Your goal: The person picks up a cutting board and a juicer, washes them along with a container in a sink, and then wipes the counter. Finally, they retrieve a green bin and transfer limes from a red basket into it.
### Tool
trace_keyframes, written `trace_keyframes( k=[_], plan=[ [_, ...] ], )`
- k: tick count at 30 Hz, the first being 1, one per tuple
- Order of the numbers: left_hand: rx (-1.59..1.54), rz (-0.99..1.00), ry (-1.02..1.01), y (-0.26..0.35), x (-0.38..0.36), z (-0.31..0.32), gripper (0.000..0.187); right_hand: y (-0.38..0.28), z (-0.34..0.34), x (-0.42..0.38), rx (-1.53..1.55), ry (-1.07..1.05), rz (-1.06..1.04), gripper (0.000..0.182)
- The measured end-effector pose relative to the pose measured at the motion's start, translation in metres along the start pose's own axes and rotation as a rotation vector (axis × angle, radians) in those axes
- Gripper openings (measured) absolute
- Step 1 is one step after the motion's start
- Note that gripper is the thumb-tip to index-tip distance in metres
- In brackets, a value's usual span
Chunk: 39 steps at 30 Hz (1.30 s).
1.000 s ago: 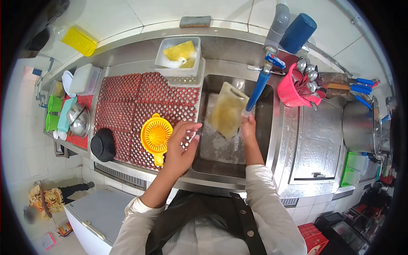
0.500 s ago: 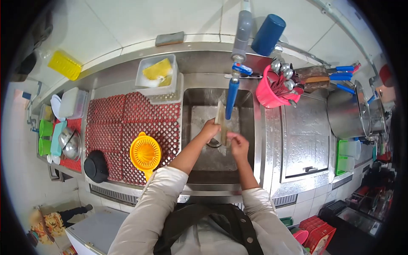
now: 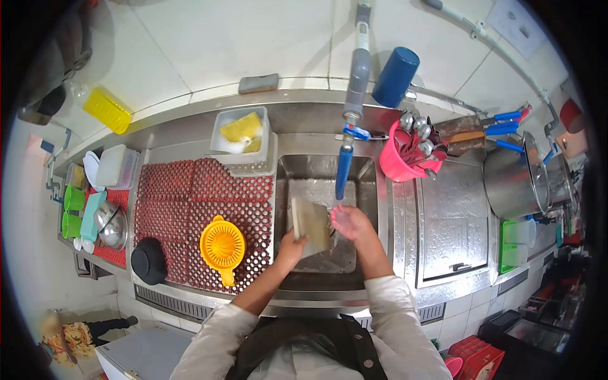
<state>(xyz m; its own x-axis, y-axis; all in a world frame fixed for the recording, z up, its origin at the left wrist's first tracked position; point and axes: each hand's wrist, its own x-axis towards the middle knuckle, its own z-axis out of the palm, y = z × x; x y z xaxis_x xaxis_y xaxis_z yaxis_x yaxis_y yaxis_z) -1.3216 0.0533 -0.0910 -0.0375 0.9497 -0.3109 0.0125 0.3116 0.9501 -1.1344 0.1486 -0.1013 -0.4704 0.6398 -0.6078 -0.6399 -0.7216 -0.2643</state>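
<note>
Over the steel sink (image 3: 373, 190), my left hand (image 3: 290, 248) grips the lower edge of a pale yellowish cutting board (image 3: 311, 223) and holds it tilted. My right hand (image 3: 348, 223) is cupped with its fingers apart at the board's right edge, under the blue faucet spout (image 3: 342, 172). Whether it touches the board I cannot tell. The board's lower part is hidden by my left hand.
A red perforated mat (image 3: 190, 209) left of the sink carries an orange juicer (image 3: 221, 247) and a black bowl (image 3: 149, 260). A tub with a yellow sponge (image 3: 242, 132) stands behind it. A pink utensil basket (image 3: 408, 155) and a steel pot (image 3: 516, 183) stand to the right.
The board went from my right hand's grip to my left hand's. It turned from edge-on to face-up and sank lower in the sink. My right hand came off it and opened under the spout.
</note>
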Motion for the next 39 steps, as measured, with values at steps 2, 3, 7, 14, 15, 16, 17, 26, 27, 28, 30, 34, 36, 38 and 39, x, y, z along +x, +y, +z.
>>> trace_keyframes(
  k=[2,3,7,14,15,16,17,26,27,28,30,34,36,38,39],
  plan=[
    [0.047,0.070,0.012,0.009,-0.023,-0.020,0.028,-0.017,0.042,-0.044,-0.193,0.045,0.041,0.011],
    [0.134,0.113,0.008,0.024,-0.038,-0.028,0.028,-0.030,0.073,-0.070,-0.306,0.039,0.016,0.012],
    [0.219,0.203,-0.078,0.072,-0.084,-0.055,0.027,-0.080,0.211,-0.153,-0.761,-0.121,-0.409,0.020],
    [0.275,0.215,-0.205,0.117,-0.116,-0.088,0.027,-0.121,0.298,-0.148,-1.755,0.233,-0.715,0.025],
    [0.271,0.212,-0.209,0.118,-0.118,-0.091,0.029,-0.121,0.300,-0.144,-1.897,0.318,-0.661,0.025],
    [0.266,0.209,-0.211,0.119,-0.120,-0.094,0.032,-0.116,0.302,-0.145,-1.890,0.360,-0.694,0.023],
    [0.254,0.216,-0.204,0.121,-0.123,-0.097,0.032,-0.113,0.304,-0.146,-1.906,0.358,-0.698,0.023],
    [0.114,0.359,-0.165,0.105,-0.137,-0.120,0.035,-0.097,0.297,-0.137,-2.304,0.554,-1.058,0.017],
    [0.112,0.385,-0.198,0.103,-0.137,-0.121,0.036,-0.098,0.291,-0.129,-2.296,0.540,-1.150,0.015],
    [0.106,0.400,-0.226,0.103,-0.139,-0.122,0.036,-0.102,0.282,-0.120,-2.286,0.513,-1.230,0.014],
    [0.196,0.344,-0.261,0.115,-0.143,-0.128,0.034,-0.103,0.276,-0.104,-2.308,0.682,-1.063,0.011],
    [0.315,0.435,-0.424,0.124,-0.152,-0.133,0.038,-0.083,0.282,-0.100,-2.352,0.828,-1.173,0.013],
    [0.246,0.613,-0.392,0.110,-0.153,-0.131,0.045,-0.064,0.289,-0.104,-2.361,1.038,-1.199,0.017],
    [0.223,0.726,-0.460,0.111,-0.158,-0.142,0.055,-0.024,0.294,-0.116,-2.262,0.767,-1.245,0.014],
    [0.213,0.719,-0.451,0.111,-0.162,-0.151,0.055,-0.002,0.293,-0.121,-2.140,0.511,-1.263,0.012]
  ],
)
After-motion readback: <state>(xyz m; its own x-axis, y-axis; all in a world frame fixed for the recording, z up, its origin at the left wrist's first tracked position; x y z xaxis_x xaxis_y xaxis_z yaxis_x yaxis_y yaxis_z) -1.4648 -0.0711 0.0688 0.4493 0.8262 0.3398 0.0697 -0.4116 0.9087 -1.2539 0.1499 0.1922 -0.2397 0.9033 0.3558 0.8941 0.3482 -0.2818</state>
